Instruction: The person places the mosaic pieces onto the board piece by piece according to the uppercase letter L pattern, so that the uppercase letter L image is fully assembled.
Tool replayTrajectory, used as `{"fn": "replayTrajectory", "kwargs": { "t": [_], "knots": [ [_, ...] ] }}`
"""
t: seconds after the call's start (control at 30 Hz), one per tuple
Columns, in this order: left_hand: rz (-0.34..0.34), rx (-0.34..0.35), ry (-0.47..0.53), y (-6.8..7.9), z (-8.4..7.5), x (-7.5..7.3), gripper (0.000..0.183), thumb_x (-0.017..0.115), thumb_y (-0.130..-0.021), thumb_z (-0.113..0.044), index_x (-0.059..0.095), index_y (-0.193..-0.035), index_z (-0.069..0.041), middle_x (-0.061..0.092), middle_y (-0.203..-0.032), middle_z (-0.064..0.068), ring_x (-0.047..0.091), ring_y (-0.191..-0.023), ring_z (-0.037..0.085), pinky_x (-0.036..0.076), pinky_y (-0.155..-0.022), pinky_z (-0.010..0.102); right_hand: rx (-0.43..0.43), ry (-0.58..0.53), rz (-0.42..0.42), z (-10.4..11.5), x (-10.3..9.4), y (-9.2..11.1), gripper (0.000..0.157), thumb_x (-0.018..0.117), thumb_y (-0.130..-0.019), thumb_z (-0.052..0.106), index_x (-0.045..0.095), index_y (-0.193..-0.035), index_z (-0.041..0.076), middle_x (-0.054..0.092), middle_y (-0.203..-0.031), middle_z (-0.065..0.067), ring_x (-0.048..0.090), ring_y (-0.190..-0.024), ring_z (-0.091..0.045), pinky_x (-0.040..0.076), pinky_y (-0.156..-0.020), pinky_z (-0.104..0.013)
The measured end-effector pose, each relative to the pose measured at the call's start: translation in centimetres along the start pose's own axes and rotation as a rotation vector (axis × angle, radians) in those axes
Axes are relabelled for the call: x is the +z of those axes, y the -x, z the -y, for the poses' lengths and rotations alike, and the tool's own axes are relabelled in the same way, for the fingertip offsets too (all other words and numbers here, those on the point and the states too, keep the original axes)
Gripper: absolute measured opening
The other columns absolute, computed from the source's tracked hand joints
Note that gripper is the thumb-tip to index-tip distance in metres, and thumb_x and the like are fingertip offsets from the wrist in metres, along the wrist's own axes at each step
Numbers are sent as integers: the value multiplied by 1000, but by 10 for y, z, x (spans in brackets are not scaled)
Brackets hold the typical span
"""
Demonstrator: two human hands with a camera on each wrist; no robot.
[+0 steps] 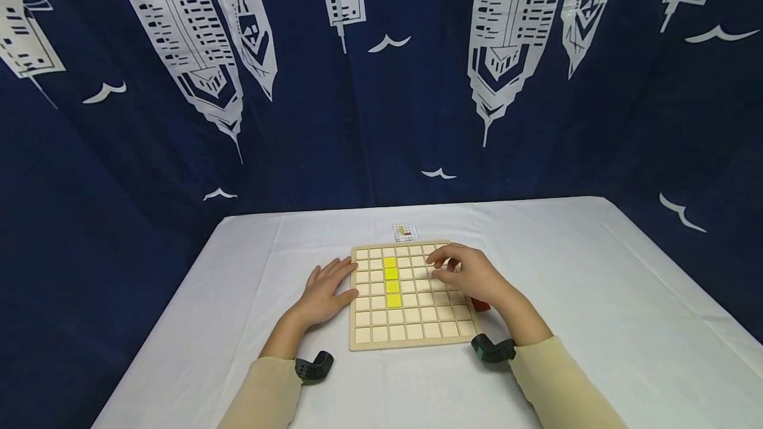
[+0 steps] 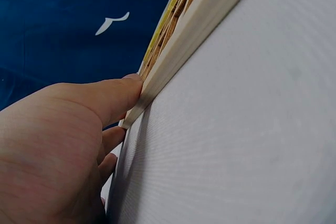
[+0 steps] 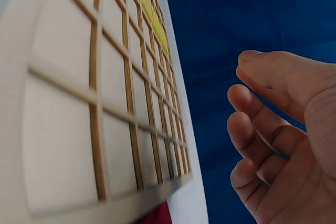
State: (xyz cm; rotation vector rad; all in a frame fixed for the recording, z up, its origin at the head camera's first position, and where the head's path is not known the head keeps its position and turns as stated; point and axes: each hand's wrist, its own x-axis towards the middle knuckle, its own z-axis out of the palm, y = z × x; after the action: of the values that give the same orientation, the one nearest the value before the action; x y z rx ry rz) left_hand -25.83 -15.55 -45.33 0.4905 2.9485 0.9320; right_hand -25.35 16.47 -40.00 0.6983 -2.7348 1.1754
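A wooden grid board [image 1: 414, 345] with pale square cells lies on the table, several yellow squares [image 1: 391, 274] forming a column left of its middle. Against the board's left edge rests my left hand [image 1: 322, 296], fingers extended; in the left wrist view its thumb [image 2: 123, 94] touches the wooden rim. Over the board's right part hovers my right hand [image 1: 475, 275], its fingers loosely bent. The right wrist view shows nothing between those fingers [image 3: 245, 129], which are apart from the board. A red thing [image 1: 480, 305] is partly hidden by the right hand and the board's right edge.
Beyond the board's far edge lies a small card [image 1: 406, 232] printed with a grid and a coloured pattern. White cloth [image 1: 596, 283] covers the table. Behind it hangs a dark blue curtain [image 1: 369, 118] with white building and bird prints.
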Motion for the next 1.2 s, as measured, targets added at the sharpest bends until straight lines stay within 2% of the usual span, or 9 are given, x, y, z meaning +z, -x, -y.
{"fn": "replayTrajectory", "kwargs": {
  "t": [0.27, 0.47, 0.63, 0.83, 1.03, 1.2],
  "knots": [
    [1, 0, 2, 0, 0, 0, 58, 62, -96, -30, 46, -150, -14, 34, -163, 9, 21, -155, 31, 0, -126, 60, 114, -15, -28, -19, -18, 4, 21, 71, -92, 13, 71, -113, 7, 69, -105, -8, 59, -87, -20, 52, -63, -25],
    [1, 0, 3, 0, 0, 0, 57, 62, -96, -30, 46, -149, -14, 34, -163, 9, 21, -155, 31, 0, -126, 60, 164, 6, -20, -32, -26, 7, 22, 71, -92, 15, 71, -113, 10, 70, -105, -7, 60, -89, -21, 51, -71, -28],
    [-1, 6, 1, 0, 0, 0, 57, 62, -96, -29, 47, -149, -14, 35, -163, 9, 21, -155, 32, 1, -125, 61, 190, -4, 29, -40, -34, 10, 24, 71, -92, 18, 71, -114, 11, 70, -108, -10, 59, -90, -21, 50, -75, -31],
    [-2, 11, 2, 0, 0, -1, 57, 63, -96, -29, 47, -149, -14, 35, -163, 10, 21, -155, 32, 1, -125, 61, 215, 0, 100, -49, -41, 14, 22, 70, -90, 11, 72, -112, 11, 69, -109, -10, 55, -89, -22, 49, -77, -31],
    [-1, 14, -6, 1, -1, -1, 58, 63, -96, -30, 47, -149, -14, 35, -163, 10, 21, -155, 32, 1, -125, 61, 202, 0, 171, -60, -44, 19, 24, 73, -87, 10, 73, -110, 13, 70, -110, -6, 54, -91, -20, 48, -80, -28],
    [-1, 11, -7, 1, -1, -1, 58, 63, -96, -30, 47, -149, -14, 35, -163, 10, 21, -155, 32, 1, -125, 61, 180, -6, 220, -67, -47, 23, 27, 73, -86, 7, 73, -112, 14, 71, -111, -4, 52, -90, -18, 46, -76, -22]
  ]
}}
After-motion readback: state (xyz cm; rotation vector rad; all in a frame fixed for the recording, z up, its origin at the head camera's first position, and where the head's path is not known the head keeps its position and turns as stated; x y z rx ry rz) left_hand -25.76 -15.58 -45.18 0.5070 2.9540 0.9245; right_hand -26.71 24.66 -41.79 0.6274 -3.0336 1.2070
